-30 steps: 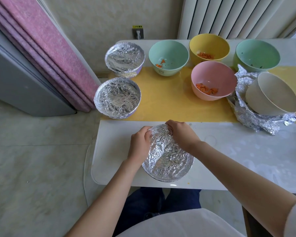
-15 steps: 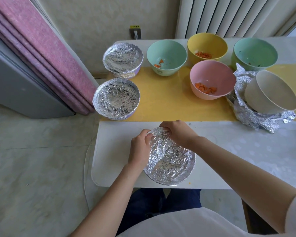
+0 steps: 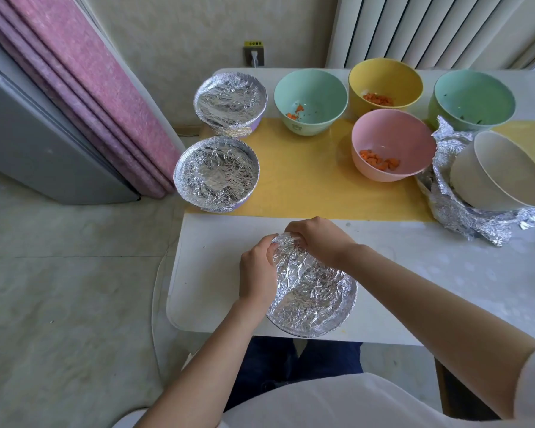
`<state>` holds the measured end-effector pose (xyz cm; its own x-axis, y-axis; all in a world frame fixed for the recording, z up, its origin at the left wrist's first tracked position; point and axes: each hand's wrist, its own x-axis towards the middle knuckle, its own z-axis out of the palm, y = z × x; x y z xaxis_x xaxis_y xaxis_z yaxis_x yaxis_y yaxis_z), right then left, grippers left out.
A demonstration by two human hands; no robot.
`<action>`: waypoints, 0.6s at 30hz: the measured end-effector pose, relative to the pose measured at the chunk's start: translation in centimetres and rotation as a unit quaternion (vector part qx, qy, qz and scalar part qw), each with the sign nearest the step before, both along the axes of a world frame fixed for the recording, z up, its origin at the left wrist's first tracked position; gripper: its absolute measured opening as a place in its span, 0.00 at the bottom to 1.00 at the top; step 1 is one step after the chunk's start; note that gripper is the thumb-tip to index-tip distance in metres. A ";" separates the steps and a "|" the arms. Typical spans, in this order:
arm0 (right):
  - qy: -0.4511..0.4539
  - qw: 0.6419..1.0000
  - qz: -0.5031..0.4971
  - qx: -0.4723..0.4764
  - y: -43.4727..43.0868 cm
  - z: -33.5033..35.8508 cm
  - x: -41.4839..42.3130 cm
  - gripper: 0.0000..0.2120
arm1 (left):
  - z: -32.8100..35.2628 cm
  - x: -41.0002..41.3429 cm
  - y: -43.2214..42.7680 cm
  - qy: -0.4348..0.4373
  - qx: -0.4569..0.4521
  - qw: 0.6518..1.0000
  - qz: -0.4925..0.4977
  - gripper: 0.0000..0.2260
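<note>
Evidently we are watching foil work on the foil-covered bowl [image 3: 314, 291]. It sits at the near edge of the table [image 3: 210, 291], at six o'clock of the spread, close in where both hands can reach its rim. The left hand [image 3: 257, 273] wraps curled fingers round the side at nine o'clock, steadying it, we judge. The right hand [image 3: 320, 239] works at eleven to twelve o'clock, its fingers [image 3: 295, 231] curled tight and pinching a raised lip of foil. Whether they crimp or peel, we cannot tell.
</note>
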<state>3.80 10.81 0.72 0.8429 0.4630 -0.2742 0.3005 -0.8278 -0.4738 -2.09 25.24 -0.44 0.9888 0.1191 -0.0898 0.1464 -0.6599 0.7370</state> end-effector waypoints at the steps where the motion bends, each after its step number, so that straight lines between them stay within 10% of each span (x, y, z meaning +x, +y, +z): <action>1: 0.007 1.000 0.005 0.002 -0.1 0.1 0.1 0.17 | 0.0 0.0 -0.1 0.000 -0.007 1.000 0.000 0.12; 18: 0.038 0.993 -0.056 0.092 -1.4 0.2 -0.8 0.11 | 0.1 -0.5 0.0 -0.013 0.017 1.000 -0.022 0.13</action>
